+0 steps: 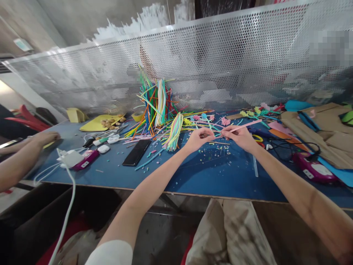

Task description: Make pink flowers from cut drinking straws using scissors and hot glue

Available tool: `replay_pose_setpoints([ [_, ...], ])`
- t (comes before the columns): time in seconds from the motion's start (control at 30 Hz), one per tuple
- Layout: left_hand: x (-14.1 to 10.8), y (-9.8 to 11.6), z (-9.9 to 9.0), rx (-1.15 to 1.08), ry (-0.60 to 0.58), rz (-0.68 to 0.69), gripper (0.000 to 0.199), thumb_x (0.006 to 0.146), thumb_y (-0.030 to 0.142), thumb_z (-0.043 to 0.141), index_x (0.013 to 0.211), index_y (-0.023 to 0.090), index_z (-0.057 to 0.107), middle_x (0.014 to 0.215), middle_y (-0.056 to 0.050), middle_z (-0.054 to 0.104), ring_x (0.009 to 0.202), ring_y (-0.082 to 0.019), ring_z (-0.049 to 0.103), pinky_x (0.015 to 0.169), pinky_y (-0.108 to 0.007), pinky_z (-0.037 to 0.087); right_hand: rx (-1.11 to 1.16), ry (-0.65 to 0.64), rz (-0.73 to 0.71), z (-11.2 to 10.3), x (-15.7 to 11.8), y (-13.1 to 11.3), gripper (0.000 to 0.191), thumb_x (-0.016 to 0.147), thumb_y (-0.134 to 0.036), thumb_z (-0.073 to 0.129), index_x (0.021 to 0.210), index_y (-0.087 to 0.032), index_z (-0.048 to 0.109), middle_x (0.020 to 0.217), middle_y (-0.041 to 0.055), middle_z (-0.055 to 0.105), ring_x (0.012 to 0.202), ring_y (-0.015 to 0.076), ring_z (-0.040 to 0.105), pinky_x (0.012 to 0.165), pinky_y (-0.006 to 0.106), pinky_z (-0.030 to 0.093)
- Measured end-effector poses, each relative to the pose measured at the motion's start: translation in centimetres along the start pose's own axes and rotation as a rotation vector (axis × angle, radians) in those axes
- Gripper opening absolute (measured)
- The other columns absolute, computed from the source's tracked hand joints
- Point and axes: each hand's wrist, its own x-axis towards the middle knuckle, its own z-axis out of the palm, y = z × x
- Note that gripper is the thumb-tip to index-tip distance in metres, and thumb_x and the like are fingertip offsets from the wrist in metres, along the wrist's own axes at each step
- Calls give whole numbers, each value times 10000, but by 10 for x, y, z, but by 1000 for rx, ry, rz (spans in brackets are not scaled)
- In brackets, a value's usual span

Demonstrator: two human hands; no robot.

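Observation:
My left hand (200,139) is closed in a pinch just above the blue table (193,173); what its fingertips hold is too small to make out. Close by on the right, my right hand (244,138) grips a flat pink strip (249,124), which sticks out up and to the right. Only a small gap separates the two sets of fingertips. Behind them lie pipe cleaners and small fuzzy flower shapes, among them a pink one (225,121). A bundle of pastel pipe cleaners (174,132) lies left of my left hand. Small clipped bits dot the table under my hands.
A tall bunch of coloured pipe cleaners (158,105) stands against the perforated metal panel (220,62). A black phone (137,152) lies left. Purple devices (86,160) and cables sit on both sides. Brown cardboard (325,129) is at right. Another person's hand (45,139) rests far left.

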Motion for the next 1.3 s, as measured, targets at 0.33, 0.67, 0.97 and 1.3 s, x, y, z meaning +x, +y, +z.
replay_pose_setpoints([
  [0.33,-1,-4,-1,496,-113,70,356,957,496,565,1016,182,721,853,-11,725,647,-110,541,659,-238,418,-66,24,-54,0,6,19,375,840,-533,685,1039,-216,717,988,51,742,833,206,693,788,358,573],
  [0.67,1,-26,-4,760,-78,136,259,953,405,618,1071,197,716,1069,-52,737,1027,-209,644,979,-365,450,-639,-122,-145,-5,11,41,210,894,-377,612,889,-245,775,945,39,765,782,211,672,781,368,519],
  [0.97,4,-36,-6,856,-90,139,279,946,403,630,1114,201,723,1094,-59,735,1039,-219,636,974,-362,441,-707,-79,-157,5,13,45,209,891,-373,604,855,-248,768,862,40,762,811,223,678,781,352,511],
  [1.3,6,-16,-7,805,40,218,252,1005,381,539,1074,245,740,1097,-33,745,1003,-185,639,931,-325,446,-480,132,-217,-1,6,13,260,931,-408,573,961,-223,754,997,54,769,876,234,699,835,379,541],
])
